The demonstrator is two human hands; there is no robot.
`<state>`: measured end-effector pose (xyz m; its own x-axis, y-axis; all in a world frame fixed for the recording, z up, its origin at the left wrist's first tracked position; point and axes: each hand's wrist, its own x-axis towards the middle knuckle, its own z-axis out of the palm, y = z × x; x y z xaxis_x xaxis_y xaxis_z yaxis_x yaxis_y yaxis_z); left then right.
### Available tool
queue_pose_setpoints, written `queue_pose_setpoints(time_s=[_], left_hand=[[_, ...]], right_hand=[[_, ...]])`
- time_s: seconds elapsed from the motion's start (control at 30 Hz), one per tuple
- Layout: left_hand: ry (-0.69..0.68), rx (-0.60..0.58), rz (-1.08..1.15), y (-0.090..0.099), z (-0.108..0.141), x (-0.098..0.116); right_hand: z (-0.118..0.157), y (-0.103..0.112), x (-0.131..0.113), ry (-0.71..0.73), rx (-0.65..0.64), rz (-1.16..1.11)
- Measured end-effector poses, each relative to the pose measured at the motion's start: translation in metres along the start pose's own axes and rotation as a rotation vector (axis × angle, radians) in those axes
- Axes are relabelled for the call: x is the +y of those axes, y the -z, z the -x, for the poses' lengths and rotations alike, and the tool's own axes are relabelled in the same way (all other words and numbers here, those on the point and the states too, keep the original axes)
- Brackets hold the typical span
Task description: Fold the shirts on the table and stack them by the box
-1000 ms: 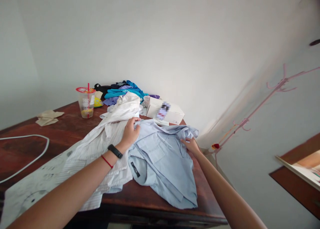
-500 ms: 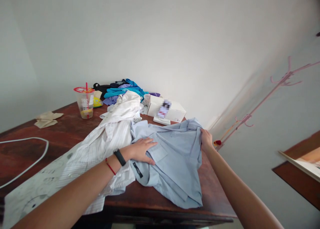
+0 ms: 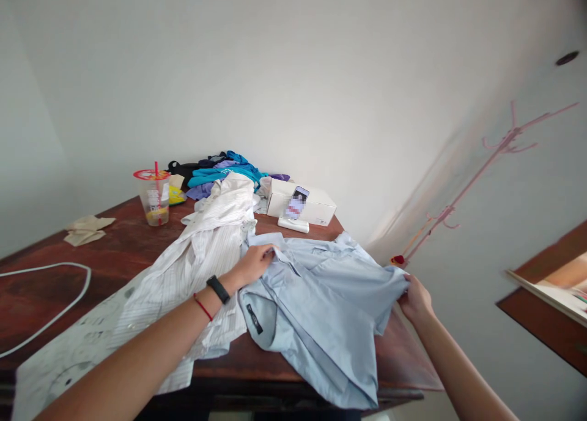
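Note:
A light blue shirt (image 3: 330, 305) lies spread over the front right part of the dark wooden table (image 3: 114, 243), its lower part reaching the front edge. My left hand (image 3: 255, 264) pinches the shirt's fabric near the pocket, lifting it slightly. At the far right my right hand (image 3: 416, 298) grips a corner of the same shirt and holds it stretched outward, past the table's right edge. The dark collar label faces up at the shirt's left. Beside it lies a white striped shirt (image 3: 206, 243), partly under my left forearm.
Behind are a pile of blue, purple and dark clothes (image 3: 224, 173), a white box (image 3: 321, 204) and a phone (image 3: 298, 202) on a stand. To the left are a plastic cup (image 3: 156, 201), brown napkins (image 3: 87, 228) and a white cable (image 3: 85, 286). A pink rack (image 3: 477, 176) stands right.
My left hand has closed from lying flat to pinching the shirt. My right hand has moved right, pulling the shirt's corner outward. The view has shifted slightly.

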<state>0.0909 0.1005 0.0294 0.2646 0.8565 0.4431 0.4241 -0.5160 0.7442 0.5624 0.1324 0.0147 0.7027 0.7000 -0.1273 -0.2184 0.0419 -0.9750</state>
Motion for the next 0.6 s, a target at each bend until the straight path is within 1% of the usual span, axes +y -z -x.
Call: queue_pose_setpoints(time_s=[0.03, 0.07, 0.17, 0.23, 0.27, 0.3, 0.37, 0.4, 0.5, 0.6], left_hand=[[0.005, 0.074, 0.05, 0.003, -0.002, 0.003], [0.013, 0.164, 0.106, 0.007, -0.005, 0.005], [0.072, 0.498, 0.298, 0.023, -0.016, 0.013], [0.161, 0.715, 0.529, 0.038, -0.025, 0.021], [0.213, 0.789, 0.669, 0.047, -0.028, 0.027], [0.262, 0.84, 0.805, 0.057, -0.03, 0.035], [0.341, 0.895, 1.009, 0.078, -0.031, 0.052], [0.367, 0.917, 1.062, 0.09, -0.028, 0.061], [0.404, 0.948, 1.098, 0.12, -0.011, 0.092], [0.402, 0.906, 1.059, 0.14, 0.019, 0.124]], right_hand=[[0.001, 0.01, -0.001, -0.026, 0.029, -0.022], [0.002, 0.019, -0.003, -0.036, 0.024, -0.028], [0.006, 0.046, -0.009, -0.043, -0.031, 0.017], [0.013, 0.064, -0.012, -0.05, -0.075, 0.073], [0.018, 0.072, -0.013, -0.057, -0.109, 0.108], [0.024, 0.08, -0.014, -0.067, -0.156, 0.158], [0.037, 0.094, -0.014, -0.077, -0.281, 0.324], [0.045, 0.1, -0.014, -0.068, -0.353, 0.445], [0.069, 0.111, -0.015, 0.045, -0.564, 0.861], [0.099, 0.115, -0.024, 0.16, -0.752, 1.201]])
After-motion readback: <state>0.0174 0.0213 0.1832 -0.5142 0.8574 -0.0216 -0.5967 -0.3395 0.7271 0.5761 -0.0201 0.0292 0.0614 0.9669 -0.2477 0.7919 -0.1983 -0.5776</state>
